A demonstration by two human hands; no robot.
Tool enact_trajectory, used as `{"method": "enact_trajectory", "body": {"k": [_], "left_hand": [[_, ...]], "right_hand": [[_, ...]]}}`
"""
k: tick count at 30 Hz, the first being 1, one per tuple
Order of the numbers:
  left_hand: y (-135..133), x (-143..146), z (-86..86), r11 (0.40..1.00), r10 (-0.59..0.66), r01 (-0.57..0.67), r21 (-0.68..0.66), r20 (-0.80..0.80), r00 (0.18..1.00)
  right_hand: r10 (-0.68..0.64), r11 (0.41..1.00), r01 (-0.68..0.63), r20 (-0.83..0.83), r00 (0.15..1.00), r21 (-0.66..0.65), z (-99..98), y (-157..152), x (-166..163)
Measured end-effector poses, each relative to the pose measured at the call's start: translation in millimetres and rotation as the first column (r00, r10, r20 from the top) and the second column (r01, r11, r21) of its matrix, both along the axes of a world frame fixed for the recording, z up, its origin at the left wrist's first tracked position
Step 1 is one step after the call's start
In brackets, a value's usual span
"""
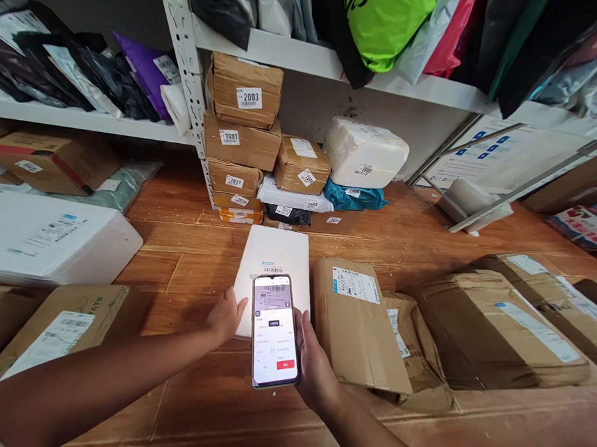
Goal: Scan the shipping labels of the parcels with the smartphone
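Observation:
My right hand (316, 361) is closed around the right side of a smartphone (275, 346), held upright with its lit screen towards me. The screen shows a label picture at the top and a red button low on the right. Beyond the phone is a white box (277, 246) with a barcode label, partly covered by it. At the box's left edge, my left hand (226, 316) grips it with curled fingers, the thumb over the near side.
Stacked numbered cartons (240, 144) and a white wrapped bundle (365, 153) stand ahead below a shelf (297, 53) of bagged parcels. Brown cartons (363, 327) lie to the right. A large white box (58, 231) and another carton (73, 325) sit on the left.

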State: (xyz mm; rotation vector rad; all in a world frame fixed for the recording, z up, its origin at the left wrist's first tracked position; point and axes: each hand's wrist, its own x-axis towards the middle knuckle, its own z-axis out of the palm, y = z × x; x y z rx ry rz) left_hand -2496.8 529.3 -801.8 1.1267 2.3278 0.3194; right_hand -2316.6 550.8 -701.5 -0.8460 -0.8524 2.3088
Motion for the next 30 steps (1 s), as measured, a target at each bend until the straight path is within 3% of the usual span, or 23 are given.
{"method": "enact_trajectory", "body": {"k": [17,25,30], "left_hand": [[2,4,7.0,0.999,0.001,-0.004,-0.052,-0.062,0.998],[1,4,7.0,0.999,-0.002,-0.001,-0.04,-0.088,0.996],[1,4,6.6,0.999,-0.008,0.004,-0.04,-0.086,0.996]], "right_hand": [[-0.017,1.0,0.016,0.026,1.0,0.017,-3.4,4,5],[0.1,0.98,-0.105,0.038,0.994,0.171,0.4,4,16],[0.042,0.998,-0.046,0.09,0.995,0.045,3.1,2,14]]}}
